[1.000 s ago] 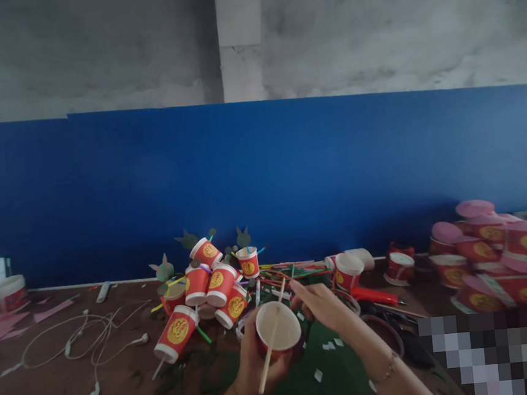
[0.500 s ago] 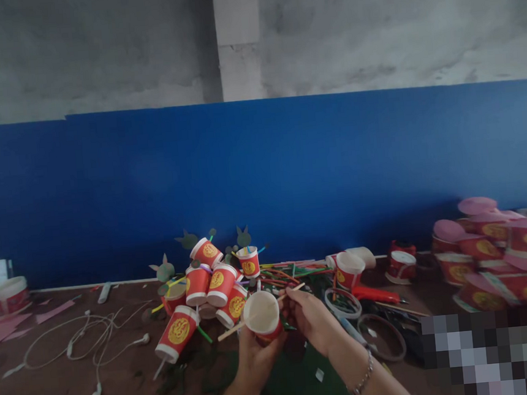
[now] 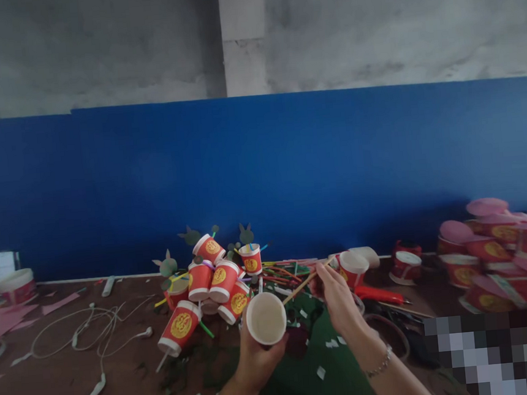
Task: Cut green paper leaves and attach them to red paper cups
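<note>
My left hand (image 3: 258, 356) is wrapped round a red and white paper cup (image 3: 265, 320), its open mouth facing me. Inside, the cup is bare white. My right hand (image 3: 334, 293) pinches a thin wooden stick (image 3: 301, 285), whose lower end reaches the cup's right side near the rim. Whether that tip sits in the wall or only touches it, I cannot tell. Just left of my left hand lies a pile of red paper cups (image 3: 224, 281), with straws and grey rabbit-shaped cutouts (image 3: 168, 264) on some of them.
Coloured straws (image 3: 282, 274) lie behind my hands. A red-handled tool (image 3: 380, 295) and a roll of tape (image 3: 388, 334) are to the right, beyond them stacked cups with pink paper (image 3: 493, 245). White earphones (image 3: 91, 335) spread across the left. A blue panel (image 3: 262, 179) stands behind.
The stick, which crossed the cup and stuck out on its left, has been drawn out to the right. My right hand has moved right and up with it.
</note>
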The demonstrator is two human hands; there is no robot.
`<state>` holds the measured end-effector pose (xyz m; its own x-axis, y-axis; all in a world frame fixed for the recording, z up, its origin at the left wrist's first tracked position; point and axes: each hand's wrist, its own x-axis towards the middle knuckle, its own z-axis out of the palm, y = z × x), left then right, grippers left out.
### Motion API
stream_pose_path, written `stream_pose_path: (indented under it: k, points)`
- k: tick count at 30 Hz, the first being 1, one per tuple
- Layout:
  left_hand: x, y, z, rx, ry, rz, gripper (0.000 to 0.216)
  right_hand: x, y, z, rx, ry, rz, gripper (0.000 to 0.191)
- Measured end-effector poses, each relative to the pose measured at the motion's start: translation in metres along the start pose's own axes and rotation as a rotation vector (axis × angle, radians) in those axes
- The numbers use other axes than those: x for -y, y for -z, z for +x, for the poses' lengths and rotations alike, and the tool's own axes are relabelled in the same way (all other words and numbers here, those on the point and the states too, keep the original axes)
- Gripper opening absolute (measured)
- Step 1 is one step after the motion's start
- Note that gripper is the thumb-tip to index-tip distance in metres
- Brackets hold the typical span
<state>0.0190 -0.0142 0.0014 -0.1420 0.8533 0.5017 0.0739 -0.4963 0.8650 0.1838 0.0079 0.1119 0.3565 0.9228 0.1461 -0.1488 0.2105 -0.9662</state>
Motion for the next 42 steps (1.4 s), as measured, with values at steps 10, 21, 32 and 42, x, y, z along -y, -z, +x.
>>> stream_pose_path:
  k: [10,21,32,42]
  points:
    - [-0.001,0.004,0.002,0.008,0.010,-0.002,0.058,0.000,-0.010,-0.010,0.105,-0.004,0.010,0.034]
    - [-0.006,0.003,0.002,-0.039,0.033,-0.169,0.072,0.004,-0.005,-0.008,0.102,-0.071,-0.039,0.028]
    - [-0.009,0.004,0.002,-0.023,0.051,-0.249,0.074,0.008,-0.005,-0.009,0.111,-0.008,-0.055,0.033]
    - [-0.004,0.003,0.000,-0.046,0.089,-0.254,0.074,0.003,-0.006,-0.012,0.075,0.075,-0.084,0.038]
